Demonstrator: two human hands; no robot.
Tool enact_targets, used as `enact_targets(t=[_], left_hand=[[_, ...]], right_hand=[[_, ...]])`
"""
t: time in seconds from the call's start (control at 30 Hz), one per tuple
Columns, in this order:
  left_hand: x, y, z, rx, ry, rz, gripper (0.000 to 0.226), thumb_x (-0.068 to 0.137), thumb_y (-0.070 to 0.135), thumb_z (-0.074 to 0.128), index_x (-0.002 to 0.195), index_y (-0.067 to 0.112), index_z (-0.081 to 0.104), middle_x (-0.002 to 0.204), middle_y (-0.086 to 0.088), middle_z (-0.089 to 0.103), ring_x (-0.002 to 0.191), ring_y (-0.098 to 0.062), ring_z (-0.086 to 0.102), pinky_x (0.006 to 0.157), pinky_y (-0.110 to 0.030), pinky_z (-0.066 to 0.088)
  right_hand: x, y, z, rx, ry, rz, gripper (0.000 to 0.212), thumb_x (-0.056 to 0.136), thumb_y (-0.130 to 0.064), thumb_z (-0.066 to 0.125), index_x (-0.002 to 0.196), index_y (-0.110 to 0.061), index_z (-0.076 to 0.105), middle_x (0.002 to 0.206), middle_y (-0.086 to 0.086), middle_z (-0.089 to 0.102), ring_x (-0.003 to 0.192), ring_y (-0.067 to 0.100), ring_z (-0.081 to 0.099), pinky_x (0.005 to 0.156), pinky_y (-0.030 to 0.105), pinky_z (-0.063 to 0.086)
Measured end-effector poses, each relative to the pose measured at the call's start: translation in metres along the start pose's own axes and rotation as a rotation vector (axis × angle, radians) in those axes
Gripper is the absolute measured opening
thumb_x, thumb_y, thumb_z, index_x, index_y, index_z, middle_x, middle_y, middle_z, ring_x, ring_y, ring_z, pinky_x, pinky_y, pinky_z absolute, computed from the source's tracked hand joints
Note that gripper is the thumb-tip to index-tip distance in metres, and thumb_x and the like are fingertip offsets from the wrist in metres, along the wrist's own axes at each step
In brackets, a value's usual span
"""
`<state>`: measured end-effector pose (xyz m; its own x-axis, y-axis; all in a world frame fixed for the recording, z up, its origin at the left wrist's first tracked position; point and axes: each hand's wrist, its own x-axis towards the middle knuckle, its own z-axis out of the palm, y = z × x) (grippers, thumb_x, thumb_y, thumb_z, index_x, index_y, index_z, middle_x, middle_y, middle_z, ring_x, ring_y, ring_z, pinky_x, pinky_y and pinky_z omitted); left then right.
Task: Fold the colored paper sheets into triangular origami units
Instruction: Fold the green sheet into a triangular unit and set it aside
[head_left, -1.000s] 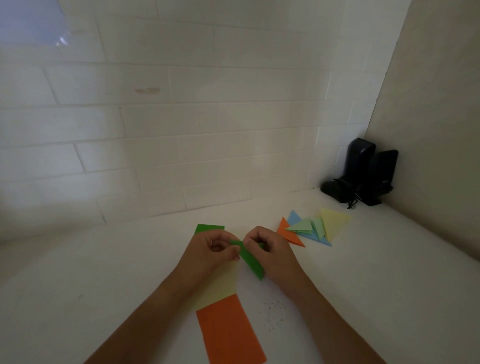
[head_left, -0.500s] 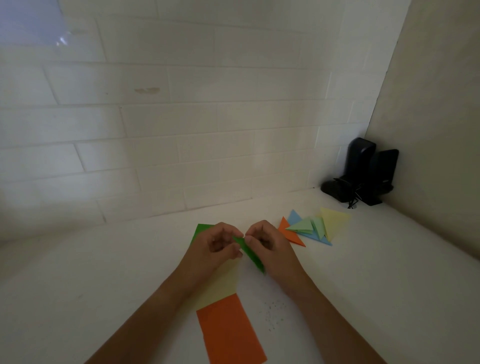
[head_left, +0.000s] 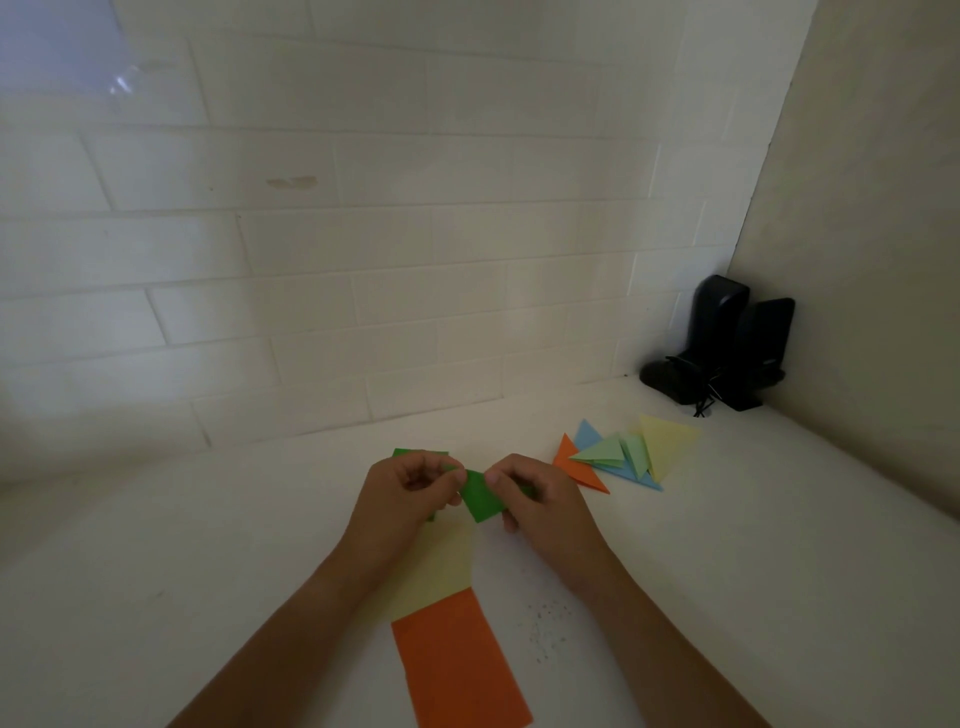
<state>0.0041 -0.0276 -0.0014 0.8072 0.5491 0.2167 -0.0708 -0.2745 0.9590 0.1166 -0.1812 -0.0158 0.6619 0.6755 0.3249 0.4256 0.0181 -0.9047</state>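
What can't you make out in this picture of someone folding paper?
- Green paper: its folds, hidden by the left hand and right hand, head view.
- Orange sheet: cut off by the bottom edge.
- Black objects in the corner: too dark to identify.

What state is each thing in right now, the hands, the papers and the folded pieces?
Left hand: pinching the green paper.
Right hand: pinching the green paper.
Green paper: partly folded, held up.
Orange sheet: flat, unfolded.
Yellow sheet: flat, partly under the orange sheet.
Folded triangles: finished, overlapping in a pile.
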Motion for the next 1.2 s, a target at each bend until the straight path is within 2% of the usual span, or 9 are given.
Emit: enact_targets(t=[0.13, 0.23, 0.3, 0.47, 0.63, 0.7, 0.87, 1.1, 1.2], left_hand=[[-0.0012, 0.0005, 0.0007, -0.003, -0.041, -0.003, 0.009, 0.090, 0.000, 0.074, 0.096, 0.007, 0.078, 0.070, -0.003, 0.073, 0.065, -0.005, 0.066, 0.065, -0.014, 0.050], [-0.0016, -0.0002, 0.0000, 0.012, -0.052, -0.008, 0.009, 0.090, 0.003, 0.075, 0.096, 0.008, 0.079, 0.071, -0.001, 0.073, 0.064, -0.004, 0.066, 0.066, -0.013, 0.050], [-0.0023, -0.0002, 0.0000, 0.011, -0.055, -0.014, 0.008, 0.090, 0.005, 0.075, 0.096, 0.009, 0.079, 0.071, -0.003, 0.074, 0.065, -0.006, 0.066, 0.065, -0.013, 0.049], [-0.0006, -0.0007, -0.0002, -0.017, -0.001, -0.029, 0.012, 0.099, 0.013, 0.066, 0.098, 0.013, 0.079, 0.075, -0.003, 0.074, 0.067, -0.008, 0.066, 0.064, -0.023, 0.052], [-0.0004, -0.0032, -0.0033, -0.010, 0.047, 0.019, 0.009, 0.099, 0.009, 0.066, 0.100, 0.011, 0.075, 0.081, -0.009, 0.075, 0.073, -0.013, 0.071, 0.064, -0.029, 0.055], [0.0006, -0.0047, -0.0034, 0.011, 0.044, 0.010, 0.007, 0.096, 0.008, 0.070, 0.099, 0.012, 0.075, 0.080, -0.008, 0.076, 0.074, -0.015, 0.072, 0.065, -0.030, 0.056], [0.0021, -0.0079, 0.0028, 0.091, -0.016, -0.007, 0.006, 0.090, 0.009, 0.078, 0.092, 0.012, 0.073, 0.082, -0.006, 0.076, 0.073, -0.019, 0.076, 0.068, -0.021, 0.054], [-0.0006, -0.0052, 0.0031, 0.065, -0.033, -0.041, 0.009, 0.096, 0.015, 0.070, 0.091, 0.008, 0.070, 0.084, -0.006, 0.074, 0.077, -0.022, 0.077, 0.084, -0.037, 0.060], [-0.0029, -0.0035, 0.0049, 0.093, -0.047, -0.036, 0.011, 0.096, 0.020, 0.071, 0.090, 0.012, 0.071, 0.086, -0.003, 0.074, 0.078, -0.021, 0.077, 0.084, -0.037, 0.060]], right_hand=[[0.0010, 0.0008, -0.0011, 0.040, -0.016, 0.008, 0.020, 0.102, -0.020, 0.062, 0.084, -0.019, 0.070, 0.073, 0.006, 0.063, 0.066, 0.012, 0.056, 0.065, 0.032, 0.046], [0.0009, -0.0004, 0.0000, 0.016, -0.033, -0.019, 0.017, 0.101, -0.016, 0.063, 0.086, -0.018, 0.071, 0.077, -0.007, 0.065, 0.074, 0.005, 0.059, 0.068, 0.022, 0.045], [0.0008, -0.0006, 0.0000, 0.016, -0.031, -0.023, 0.017, 0.100, -0.015, 0.064, 0.085, -0.019, 0.071, 0.078, -0.008, 0.066, 0.077, 0.005, 0.060, 0.069, 0.020, 0.045], [0.0016, 0.0013, 0.0007, 0.015, -0.043, -0.012, 0.017, 0.099, -0.018, 0.066, 0.083, -0.017, 0.072, 0.073, -0.009, 0.064, 0.073, 0.006, 0.057, 0.068, 0.024, 0.044], [0.0019, 0.0034, 0.0004, 0.022, -0.033, 0.021, 0.003, 0.096, -0.017, 0.070, 0.093, -0.018, 0.071, 0.078, -0.010, 0.066, 0.069, 0.003, 0.056, 0.064, 0.021, 0.043], [0.0028, 0.0057, 0.0009, -0.011, 0.023, 0.019, 0.006, 0.094, -0.015, 0.072, 0.095, -0.020, 0.069, 0.082, -0.010, 0.067, 0.071, 0.003, 0.058, 0.065, 0.019, 0.044], [0.0030, 0.0066, 0.0011, 0.008, 0.097, -0.029, 0.018, 0.092, -0.002, 0.069, 0.097, -0.019, 0.065, 0.089, -0.010, 0.066, 0.081, 0.007, 0.061, 0.069, 0.021, 0.050], [0.0041, 0.0073, 0.0016, -0.006, 0.082, -0.042, 0.025, 0.091, 0.002, 0.066, 0.093, -0.023, 0.069, 0.093, -0.009, 0.069, 0.084, 0.011, 0.065, 0.070, 0.027, 0.053], [0.0033, 0.0075, 0.0026, 0.004, 0.054, -0.043, 0.024, 0.090, 0.002, 0.066, 0.092, -0.021, 0.071, 0.090, -0.007, 0.070, 0.082, 0.011, 0.066, 0.070, 0.025, 0.052]])
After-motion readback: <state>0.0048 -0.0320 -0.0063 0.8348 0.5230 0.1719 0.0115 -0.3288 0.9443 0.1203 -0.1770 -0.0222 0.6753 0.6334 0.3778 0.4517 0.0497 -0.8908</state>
